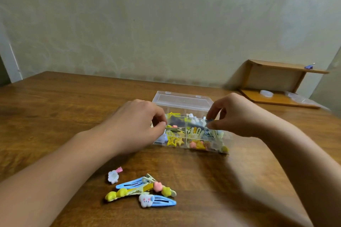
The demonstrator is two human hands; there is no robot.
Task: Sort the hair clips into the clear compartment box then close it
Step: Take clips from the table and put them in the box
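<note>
Both my forearms reach over the wooden table [55, 108], which runs bare and wide on my left and behind the box up to the wall. Right of it, at the far edge, stands an open wooden shelf [276, 81]. Centred between my hands sits the clear compartment box [191, 134], lid tipped up behind, six compartments crowded with clips. My left hand [136, 127] curls against its left wall; I cannot tell whether it grips. My right hand [238, 116] pinches a small blue clip [210, 120] above the back right compartment. Nearest me lies a loose pile of hair clips [142, 190], two blue snap ones countable, the rest tangled.
</note>
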